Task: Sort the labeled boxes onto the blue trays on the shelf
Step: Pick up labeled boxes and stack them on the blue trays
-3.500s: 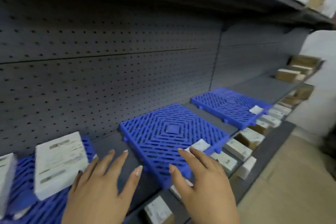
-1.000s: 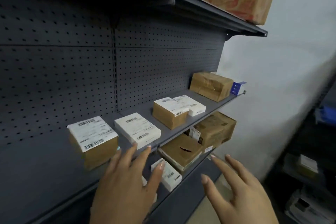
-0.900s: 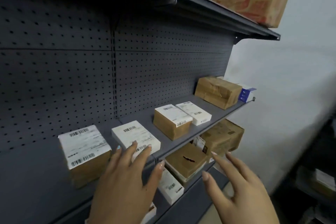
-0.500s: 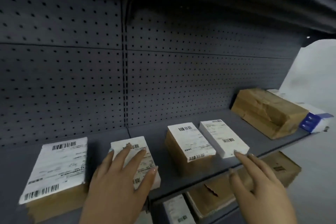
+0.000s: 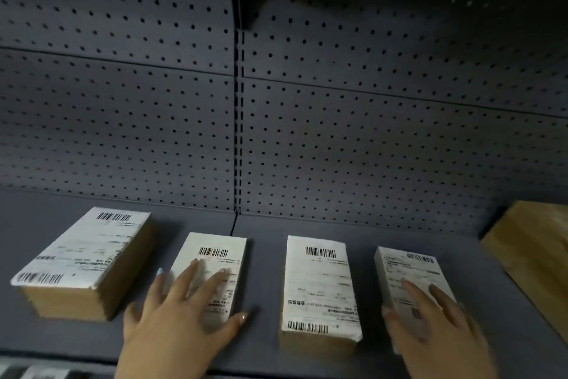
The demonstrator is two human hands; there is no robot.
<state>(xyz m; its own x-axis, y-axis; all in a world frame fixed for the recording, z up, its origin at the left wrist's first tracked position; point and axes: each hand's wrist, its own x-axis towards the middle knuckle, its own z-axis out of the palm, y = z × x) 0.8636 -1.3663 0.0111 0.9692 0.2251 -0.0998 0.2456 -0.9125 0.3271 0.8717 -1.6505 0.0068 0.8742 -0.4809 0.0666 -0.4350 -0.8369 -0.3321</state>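
Several labeled boxes lie in a row on the grey shelf (image 5: 267, 225). At the far left is a tall brown box with a white label (image 5: 83, 258). A flat white box (image 5: 215, 262) lies under my left hand (image 5: 181, 323), whose spread fingers rest on its top. A brown labeled box (image 5: 319, 286) stands untouched in the middle. My right hand (image 5: 430, 329) lies flat with fingers apart over the small white box (image 5: 405, 271) on the right. Neither hand has a box lifted. No blue tray is in view.
A large plain brown carton (image 5: 534, 249) sits at the right end of the shelf. The grey pegboard back wall (image 5: 338, 132) rises behind the boxes. White labels of boxes on the lower shelf (image 5: 40, 372) show at the bottom left.
The view has swung from the blue trays to this shelf and closed in on the boxes. Both hands have moved forward onto the two white boxes.
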